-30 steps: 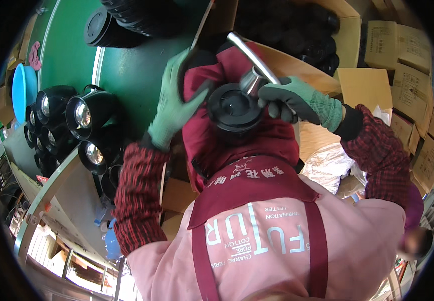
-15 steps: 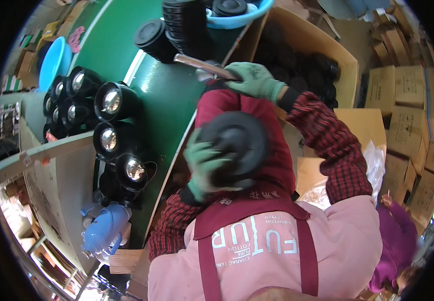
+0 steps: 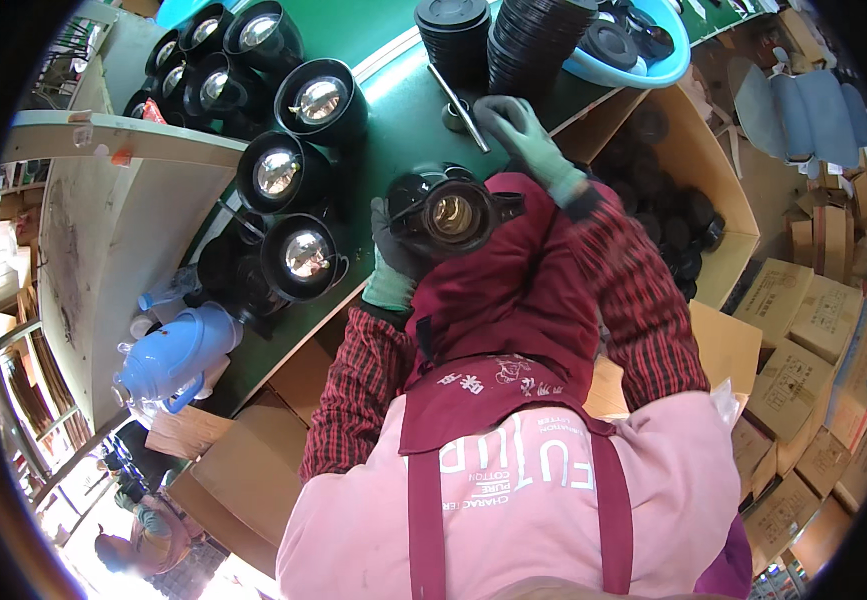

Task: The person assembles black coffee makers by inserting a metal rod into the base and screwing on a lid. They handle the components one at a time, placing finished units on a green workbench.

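My left hand [image 3: 390, 262], in a green glove with dark fingers, grips the side of a black jug body [image 3: 418, 238]. The jug sits over my lap by the table edge, its round mouth facing up and showing a shiny golden inside. A black lug juts from its right side. Beyond it, a metal bar tool [image 3: 469, 125] with a round socket-like part stands on the green table [image 3: 373, 110]. My gloved right hand [image 3: 528, 140] is just right of this tool, fingers bent and seemingly off it. Its fingertips are partly hidden.
Several black jug bodies [image 3: 278, 172] with shiny liners stand at left beside a board partition [image 3: 153, 140]. Stacked black discs [image 3: 533, 45] and a blue basin [image 3: 678, 45] are at the back. Right lies a carton of black parts [image 3: 738, 215]; a blue thermos jug [image 3: 183, 350] is lower left.
The black jug, held with its round base showing, has turned mouth up in my left hand. My right hand has let go of the metal bar tool, which stands on the table. The view has shifted.
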A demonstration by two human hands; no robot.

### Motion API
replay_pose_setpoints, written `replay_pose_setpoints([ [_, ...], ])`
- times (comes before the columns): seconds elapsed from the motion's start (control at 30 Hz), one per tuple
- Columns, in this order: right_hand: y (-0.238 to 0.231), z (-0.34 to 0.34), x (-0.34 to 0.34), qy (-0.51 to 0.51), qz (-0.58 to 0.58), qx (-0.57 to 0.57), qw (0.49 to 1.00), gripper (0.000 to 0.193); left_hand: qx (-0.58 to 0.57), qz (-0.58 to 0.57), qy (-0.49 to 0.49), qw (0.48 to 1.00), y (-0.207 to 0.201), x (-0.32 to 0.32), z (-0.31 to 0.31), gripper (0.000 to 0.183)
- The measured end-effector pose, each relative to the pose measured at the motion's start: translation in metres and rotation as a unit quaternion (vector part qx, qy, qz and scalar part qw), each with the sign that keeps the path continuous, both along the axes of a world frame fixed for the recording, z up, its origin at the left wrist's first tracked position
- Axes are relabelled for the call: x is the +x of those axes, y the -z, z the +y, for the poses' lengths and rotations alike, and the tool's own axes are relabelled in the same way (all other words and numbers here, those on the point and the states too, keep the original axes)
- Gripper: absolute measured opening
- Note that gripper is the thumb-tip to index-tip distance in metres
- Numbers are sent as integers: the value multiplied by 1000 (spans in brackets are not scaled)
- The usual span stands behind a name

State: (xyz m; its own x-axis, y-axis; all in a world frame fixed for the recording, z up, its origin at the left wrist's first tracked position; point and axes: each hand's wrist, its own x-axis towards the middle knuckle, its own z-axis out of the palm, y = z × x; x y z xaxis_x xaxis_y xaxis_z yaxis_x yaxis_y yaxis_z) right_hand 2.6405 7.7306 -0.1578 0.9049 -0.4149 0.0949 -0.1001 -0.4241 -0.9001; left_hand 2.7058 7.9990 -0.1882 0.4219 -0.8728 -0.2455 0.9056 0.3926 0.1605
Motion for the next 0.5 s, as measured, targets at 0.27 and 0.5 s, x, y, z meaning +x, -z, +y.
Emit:
replay_pose_setpoints([
  [0.27,-111,31,-58,-170,87,47,980,47,218,-782,-3,584,-7,8,-31,73],
  [0.5,-111,34,-31,-143,6,-49,989,39,230,-584,-13,779,-9,17,-22,64],
])
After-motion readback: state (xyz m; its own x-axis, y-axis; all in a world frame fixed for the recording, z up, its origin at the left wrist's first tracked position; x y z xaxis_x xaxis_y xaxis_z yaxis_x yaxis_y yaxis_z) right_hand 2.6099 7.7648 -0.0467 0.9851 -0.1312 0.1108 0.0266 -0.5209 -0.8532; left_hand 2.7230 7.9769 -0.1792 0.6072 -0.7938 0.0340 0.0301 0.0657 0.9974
